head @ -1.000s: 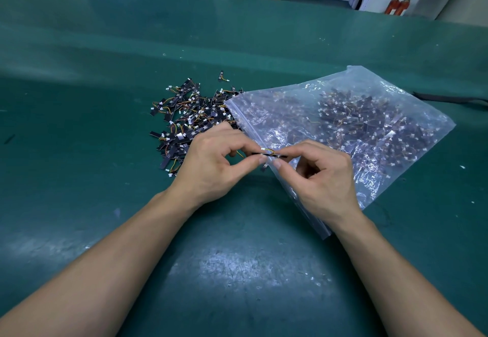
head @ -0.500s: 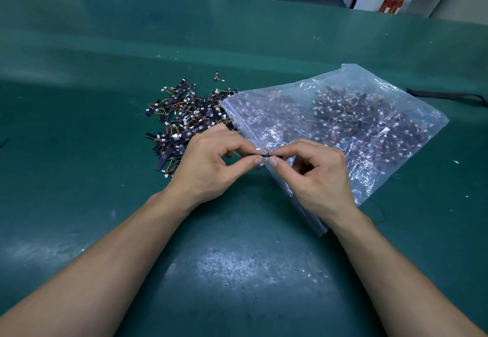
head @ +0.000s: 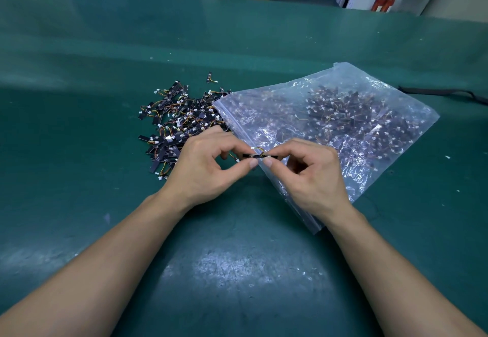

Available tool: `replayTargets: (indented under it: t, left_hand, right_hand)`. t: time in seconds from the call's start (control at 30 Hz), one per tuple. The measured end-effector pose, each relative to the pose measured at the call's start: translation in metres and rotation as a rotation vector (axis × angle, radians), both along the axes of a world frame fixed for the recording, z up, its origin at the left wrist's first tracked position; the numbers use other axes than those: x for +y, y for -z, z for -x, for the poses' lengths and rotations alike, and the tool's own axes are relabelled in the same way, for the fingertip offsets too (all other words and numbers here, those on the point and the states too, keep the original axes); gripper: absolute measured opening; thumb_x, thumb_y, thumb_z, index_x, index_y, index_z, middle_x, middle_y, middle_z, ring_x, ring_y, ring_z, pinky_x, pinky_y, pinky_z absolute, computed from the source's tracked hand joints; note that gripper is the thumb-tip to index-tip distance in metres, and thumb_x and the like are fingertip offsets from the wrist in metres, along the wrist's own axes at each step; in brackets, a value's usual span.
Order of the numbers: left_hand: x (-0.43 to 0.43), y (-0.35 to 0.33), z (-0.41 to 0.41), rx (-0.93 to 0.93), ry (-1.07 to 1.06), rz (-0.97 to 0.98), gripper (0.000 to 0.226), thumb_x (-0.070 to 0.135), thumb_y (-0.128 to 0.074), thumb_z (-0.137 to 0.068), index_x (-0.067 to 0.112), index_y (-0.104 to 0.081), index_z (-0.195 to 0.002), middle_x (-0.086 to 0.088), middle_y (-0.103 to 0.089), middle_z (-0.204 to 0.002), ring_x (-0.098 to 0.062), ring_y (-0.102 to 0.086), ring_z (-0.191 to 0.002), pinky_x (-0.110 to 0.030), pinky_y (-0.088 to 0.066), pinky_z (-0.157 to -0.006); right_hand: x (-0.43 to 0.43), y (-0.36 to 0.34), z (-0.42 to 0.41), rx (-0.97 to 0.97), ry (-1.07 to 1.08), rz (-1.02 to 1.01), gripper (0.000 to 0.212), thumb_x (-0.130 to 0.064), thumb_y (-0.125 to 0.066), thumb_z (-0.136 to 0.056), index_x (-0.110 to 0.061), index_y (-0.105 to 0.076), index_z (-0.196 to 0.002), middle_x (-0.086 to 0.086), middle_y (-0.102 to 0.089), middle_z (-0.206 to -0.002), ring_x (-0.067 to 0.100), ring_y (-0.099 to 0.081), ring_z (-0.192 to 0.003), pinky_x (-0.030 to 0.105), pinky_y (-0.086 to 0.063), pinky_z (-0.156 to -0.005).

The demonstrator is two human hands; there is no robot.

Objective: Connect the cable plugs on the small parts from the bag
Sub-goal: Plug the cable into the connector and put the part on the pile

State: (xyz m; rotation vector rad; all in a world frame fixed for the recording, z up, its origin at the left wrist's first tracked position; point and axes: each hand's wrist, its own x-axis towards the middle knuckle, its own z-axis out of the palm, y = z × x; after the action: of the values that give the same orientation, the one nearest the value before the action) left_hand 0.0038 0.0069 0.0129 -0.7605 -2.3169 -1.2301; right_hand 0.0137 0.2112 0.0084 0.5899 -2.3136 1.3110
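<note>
The fingers (head: 252,163) of the left hand (head: 200,170) and right hand (head: 311,178) pinch opposite ends of one small black part (head: 260,155), just above the counter (head: 237,270). Its orange wire loops on top, and the plug seems unjoined, though it is too small to be sure. The clear bag (head: 343,125) lies beneath the right hand, and a loose pile of parts (head: 179,125) sits beside the bag.

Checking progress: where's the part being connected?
Centre of the head view: the small part is pinched between left hand and right hand, over the bag's edge.
</note>
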Motion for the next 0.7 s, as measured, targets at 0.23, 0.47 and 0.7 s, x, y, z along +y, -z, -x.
replayTargets:
  t: [0.23,0.47,0.7]
  left_hand:
    - [-0.0011,0.0006,0.0009,0.010,-0.021,0.017,0.003,0.017,-0.077,-0.083,0.019,-0.077,-0.084,0.017,-0.064,-0.073,-0.003,-0.051,-0.074,-0.015,-0.038,-0.066]
    - [-0.0029,0.0001,0.0004,0.001,-0.009,0.015,0.005,0.018,-0.078,-0.081,0.017,-0.077,-0.085,0.017,-0.065,-0.075,-0.002,-0.050,-0.074,-0.015,-0.039,-0.066]
    - [-0.0048,0.0010,0.0013,0.014,-0.022,0.014,0.004,0.019,-0.078,-0.082,0.023,-0.076,-0.082,0.026,-0.060,-0.074,0.001,-0.050,-0.074,-0.011,-0.037,-0.066]
  right_hand:
    - [-0.0002,0.0004,-0.0015,-0.012,-0.022,0.017,0.005,-0.014,-0.079,-0.080,-0.016,-0.077,-0.084,-0.014,-0.066,-0.074,0.010,-0.048,-0.047,0.011,-0.035,-0.053]
    - [-0.0025,0.0003,0.0007,0.007,0.005,-0.008,0.004,-0.015,-0.078,-0.084,-0.018,-0.078,-0.083,-0.011,-0.066,-0.072,0.008,-0.048,-0.050,0.011,-0.035,-0.055]
    - [-0.0040,0.0007,-0.0010,-0.044,-0.032,0.023,0.008,-0.016,-0.078,-0.080,-0.023,-0.075,-0.084,-0.019,-0.064,-0.072,0.014,-0.048,-0.046,0.011,-0.034,-0.053]
